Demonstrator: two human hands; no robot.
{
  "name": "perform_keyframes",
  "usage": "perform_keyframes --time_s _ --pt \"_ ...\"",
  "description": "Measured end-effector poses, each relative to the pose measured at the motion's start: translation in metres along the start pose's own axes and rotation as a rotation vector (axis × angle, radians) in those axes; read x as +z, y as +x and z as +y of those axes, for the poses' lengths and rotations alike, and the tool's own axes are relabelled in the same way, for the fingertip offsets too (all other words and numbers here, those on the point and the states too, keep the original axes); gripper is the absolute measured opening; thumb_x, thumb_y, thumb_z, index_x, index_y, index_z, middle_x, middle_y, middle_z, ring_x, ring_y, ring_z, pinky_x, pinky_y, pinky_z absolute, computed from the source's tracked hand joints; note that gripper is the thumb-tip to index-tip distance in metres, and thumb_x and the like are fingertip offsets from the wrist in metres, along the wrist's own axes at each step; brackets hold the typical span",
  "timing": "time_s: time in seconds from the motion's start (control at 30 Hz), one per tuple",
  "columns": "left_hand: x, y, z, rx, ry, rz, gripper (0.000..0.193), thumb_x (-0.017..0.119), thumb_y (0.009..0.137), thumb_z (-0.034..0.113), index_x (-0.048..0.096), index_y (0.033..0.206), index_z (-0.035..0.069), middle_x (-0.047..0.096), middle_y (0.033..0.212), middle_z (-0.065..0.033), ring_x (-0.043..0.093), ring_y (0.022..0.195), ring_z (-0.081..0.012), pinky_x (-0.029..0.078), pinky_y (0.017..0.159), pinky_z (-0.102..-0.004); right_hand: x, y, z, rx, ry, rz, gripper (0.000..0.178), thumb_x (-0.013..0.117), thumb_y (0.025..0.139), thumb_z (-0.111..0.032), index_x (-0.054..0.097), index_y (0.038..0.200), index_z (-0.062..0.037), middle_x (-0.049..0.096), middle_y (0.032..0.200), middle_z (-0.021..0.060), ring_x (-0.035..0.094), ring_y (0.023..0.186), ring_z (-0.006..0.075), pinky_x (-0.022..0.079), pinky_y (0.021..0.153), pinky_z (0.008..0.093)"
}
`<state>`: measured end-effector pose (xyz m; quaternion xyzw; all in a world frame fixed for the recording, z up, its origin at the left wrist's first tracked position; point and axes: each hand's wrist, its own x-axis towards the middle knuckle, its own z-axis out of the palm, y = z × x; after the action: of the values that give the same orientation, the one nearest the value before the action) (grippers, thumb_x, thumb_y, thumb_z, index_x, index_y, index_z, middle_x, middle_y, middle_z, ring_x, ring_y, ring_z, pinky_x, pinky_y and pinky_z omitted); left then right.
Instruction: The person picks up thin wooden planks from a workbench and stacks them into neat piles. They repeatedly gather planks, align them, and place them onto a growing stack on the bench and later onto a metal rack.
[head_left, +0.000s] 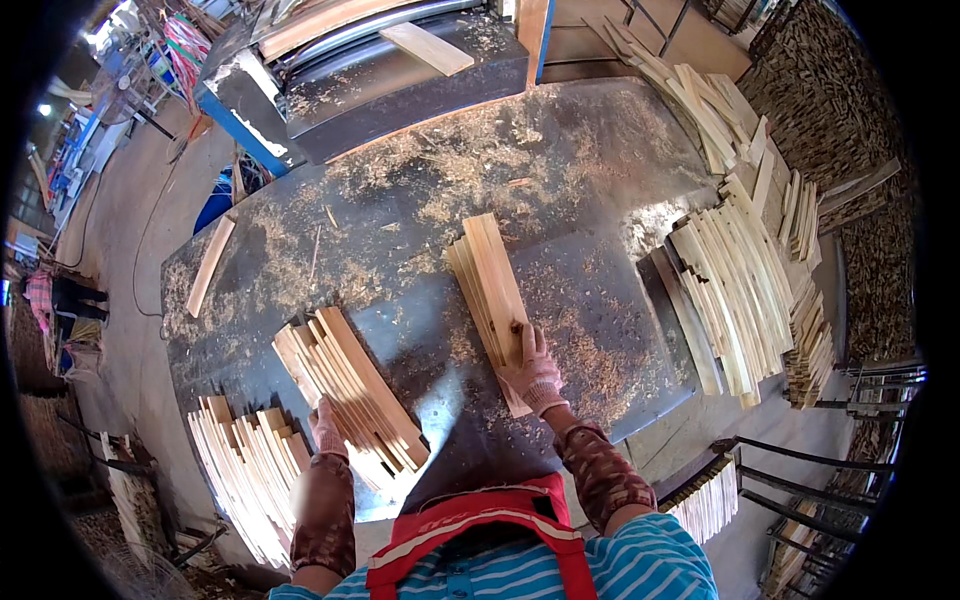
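My right hand [537,374], in a pale pink work glove, grips the near end of a small stack of wooden boards [495,280] at the middle of the dark table. Its fingers lie over the top board and the thumb is spread to the left. My left hand [327,430], gloved too, rests with fingers extended against the left side of a leaning row of wooden boards [355,385]. Part of that hand's fingers is hard to make out. Patterned brown sleeves cover both forearms.
Sawdust and shavings litter the table [400,240]. A machine [400,95] with a loose board [428,48] on it stands at the far edge. More boards are piled at the right [735,290] and lower left [245,475]. A thin strip [211,267] lies far left.
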<state>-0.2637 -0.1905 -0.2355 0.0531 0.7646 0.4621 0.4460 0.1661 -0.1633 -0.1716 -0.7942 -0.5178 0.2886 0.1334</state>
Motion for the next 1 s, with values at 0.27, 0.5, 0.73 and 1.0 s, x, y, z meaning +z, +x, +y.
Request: perform_keyframes --time_s 0.27,0.5,0.73,1.0 --pt "0.012 0.023 -0.003 0.107 0.211 -0.04 0.048 0.081 0.082 0.036 0.057 0.115 0.01 0.059 0.102 0.0008 0.053 0.088 -0.0158 0.046 0.081 -0.0348 0.037 0.051 0.079 0.056 0.427 0.224 0.069 0.071 0.088 -0.029 0.041 0.147 -0.0101 0.067 0.116 0.016 0.066 0.103 0.0288 0.053 0.09 0.0398" --pt "0.071 0.009 0.014 0.049 0.41 -0.108 0.068 0.084 0.077 0.037 0.053 0.13 0.008 0.061 0.106 -0.003 0.057 0.096 -0.0177 0.048 0.087 -0.0347 0.018 0.023 -0.019 -0.007 0.021 0.064 0.094 0.082 0.072 -0.029 0.031 0.147 -0.0049 0.06 0.123 0.0199 0.06 0.115 0.0373 0.05 0.098 0.0422" --pt "0.076 -0.039 0.044 0.305 0.769 0.102 0.083 0.078 0.086 0.023 0.033 0.152 0.003 0.044 0.151 -0.0129 0.043 0.137 -0.0257 0.044 0.107 -0.0385 -0.019 0.029 0.038 0.107 1.011 0.015 0.079 0.074 0.084 -0.006 0.033 0.151 0.0038 0.057 0.135 0.0133 0.058 0.116 0.0196 0.05 0.096 0.0286" --pt "0.146 -0.151 0.029 0.322 0.071 -0.928 0.051 0.071 0.09 0.008 0.05 0.136 0.004 0.063 0.117 -0.0072 0.064 0.102 -0.0191 0.056 0.087 -0.0285 0.009 -0.03 -0.017 -0.185 0.755 0.127 0.071 0.071 0.086 -0.007 0.037 0.147 0.0047 0.048 0.147 0.0213 0.048 0.135 0.0267 0.041 0.111 0.0355"
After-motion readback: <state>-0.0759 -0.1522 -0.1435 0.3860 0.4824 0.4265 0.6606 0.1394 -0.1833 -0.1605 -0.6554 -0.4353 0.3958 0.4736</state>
